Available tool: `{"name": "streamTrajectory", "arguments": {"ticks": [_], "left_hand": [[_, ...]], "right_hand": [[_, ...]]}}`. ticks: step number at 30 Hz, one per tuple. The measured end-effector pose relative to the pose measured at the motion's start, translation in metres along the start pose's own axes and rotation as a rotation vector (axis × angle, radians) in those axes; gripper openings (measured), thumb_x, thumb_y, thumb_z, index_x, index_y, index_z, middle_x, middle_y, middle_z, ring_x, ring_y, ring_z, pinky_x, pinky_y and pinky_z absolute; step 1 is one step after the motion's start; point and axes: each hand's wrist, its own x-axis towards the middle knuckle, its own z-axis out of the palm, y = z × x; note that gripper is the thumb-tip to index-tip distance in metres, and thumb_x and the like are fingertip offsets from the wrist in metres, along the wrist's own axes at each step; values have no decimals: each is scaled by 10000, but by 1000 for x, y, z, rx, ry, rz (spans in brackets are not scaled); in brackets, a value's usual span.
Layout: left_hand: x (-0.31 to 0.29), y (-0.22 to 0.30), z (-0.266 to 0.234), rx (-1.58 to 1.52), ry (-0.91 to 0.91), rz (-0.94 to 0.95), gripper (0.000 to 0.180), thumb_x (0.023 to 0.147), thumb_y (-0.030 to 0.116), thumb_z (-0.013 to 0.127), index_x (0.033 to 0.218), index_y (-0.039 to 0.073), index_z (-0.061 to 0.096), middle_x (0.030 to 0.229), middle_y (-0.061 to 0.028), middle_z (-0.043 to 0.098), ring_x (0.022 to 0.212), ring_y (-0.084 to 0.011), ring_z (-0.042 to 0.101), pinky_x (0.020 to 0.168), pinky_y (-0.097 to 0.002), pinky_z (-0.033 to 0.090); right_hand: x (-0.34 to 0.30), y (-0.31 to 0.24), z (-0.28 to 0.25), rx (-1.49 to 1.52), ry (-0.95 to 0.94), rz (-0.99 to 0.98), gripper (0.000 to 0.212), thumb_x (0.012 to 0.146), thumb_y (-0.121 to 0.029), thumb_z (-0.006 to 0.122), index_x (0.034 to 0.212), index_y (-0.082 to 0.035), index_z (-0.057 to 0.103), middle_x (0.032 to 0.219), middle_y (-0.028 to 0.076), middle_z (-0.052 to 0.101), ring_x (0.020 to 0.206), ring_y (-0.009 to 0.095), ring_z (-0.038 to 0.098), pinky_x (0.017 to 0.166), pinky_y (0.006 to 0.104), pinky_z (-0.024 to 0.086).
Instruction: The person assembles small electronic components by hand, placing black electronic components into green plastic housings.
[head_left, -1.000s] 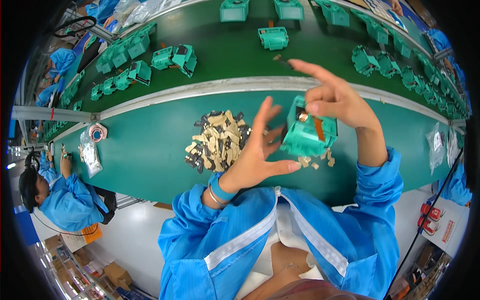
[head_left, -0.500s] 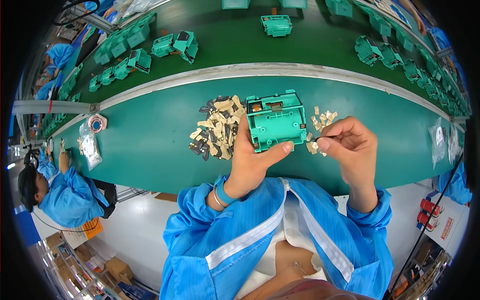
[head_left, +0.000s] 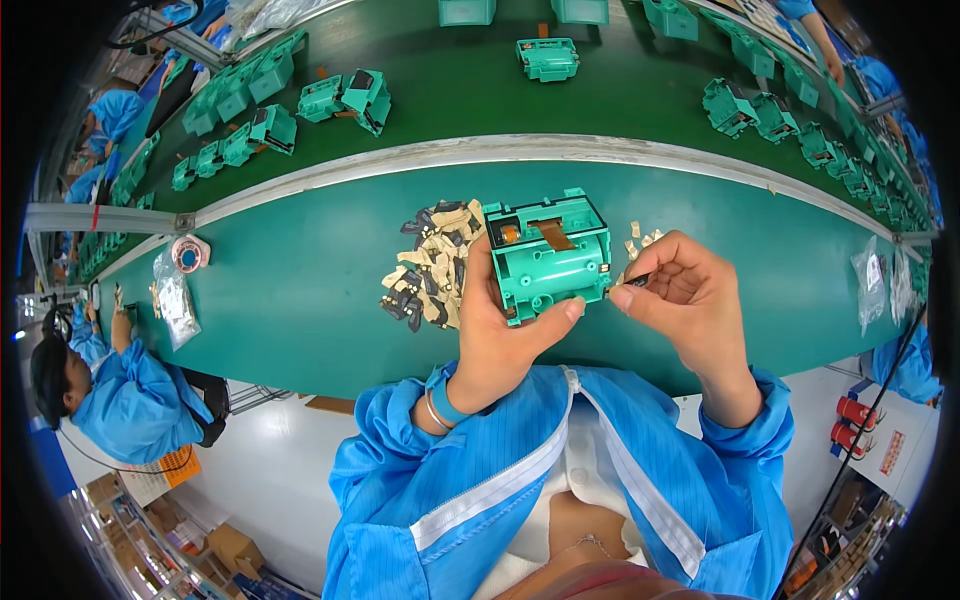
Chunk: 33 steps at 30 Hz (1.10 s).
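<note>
My left hand (head_left: 500,345) grips a green plastic housing (head_left: 552,270) from its left and near side, thumb along the lower edge. A brown flat ribbon (head_left: 555,235) lies over the housing's upper opening, near an orange part inside. Close to the housing's lower right corner, my right hand (head_left: 700,300) pinches a small black piece (head_left: 637,281) between thumb and forefinger. Whether that piece touches the housing I cannot tell. Left of the housing lies a heap of black and beige pieces (head_left: 430,265). Small beige bits (head_left: 640,240) lie behind my right fingers, partly hidden by them.
Beyond a pale metal rail (head_left: 480,148), a dark green surface carries several similar housings (head_left: 548,60). A tape roll (head_left: 190,253) and a clear plastic bag (head_left: 178,300) lie at left, near a seated person in blue (head_left: 140,400). More clear bags (head_left: 872,280) are at right.
The housing has tilted in my left hand, and its brown ribbon now shows more. My right hand has moved slightly left with the black piece, closer to the housing.
</note>
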Motion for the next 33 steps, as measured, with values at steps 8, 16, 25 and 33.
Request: {"name": "streamTrajectory", "arguments": {"ticks": [8, 16, 25, 33], "left_hand": [[0, 0, 0, 56, -20, 2, 711, 773, -57, 694, 1353, 5, 288, 1215, -110, 535, 1096, -173, 569, 914, -307, 487], [-1, -1, 4, 78, -13, 34, 718, 774, -59, 691, 1352, 5, 270, 1210, -112, 535, 1099, -177, 570, 913, -309, 487], [1, 0, 7, 56, -11, 32, 650, 794, -54, 678, 1340, -8, 328, 1218, -111, 550, 1091, -169, 577, 913, -303, 480], [-1, -8, -1, -47, 40, -69, 683, 805, -4, 696, 1382, 15, 331, 1206, -110, 565, 1060, -180, 591, 901, -312, 485]], "right_hand": [[1, -1, 0, -61, 12, 1, 175, 781, 63, 719, 873, 14, 578, 818, 19, 585, 723, 60, 585, 618, 199, 470], [-2, -1, 0, -199, 55, -57, 173, 778, 34, 727, 884, 20, 591, 807, 30, 600, 710, 64, 575, 611, 203, 458], [1, 10, -11, -153, 71, -13, 224, 767, -11, 756, 924, 37, 604, 815, 42, 631, 683, 62, 575, 606, 209, 466], [-8, 10, -17, -57, 50, -207, 770, 605, -229, 897, 1257, -53, 527, 1077, 105, 591, 761, 131, 574, 669, 254, 438]]}}
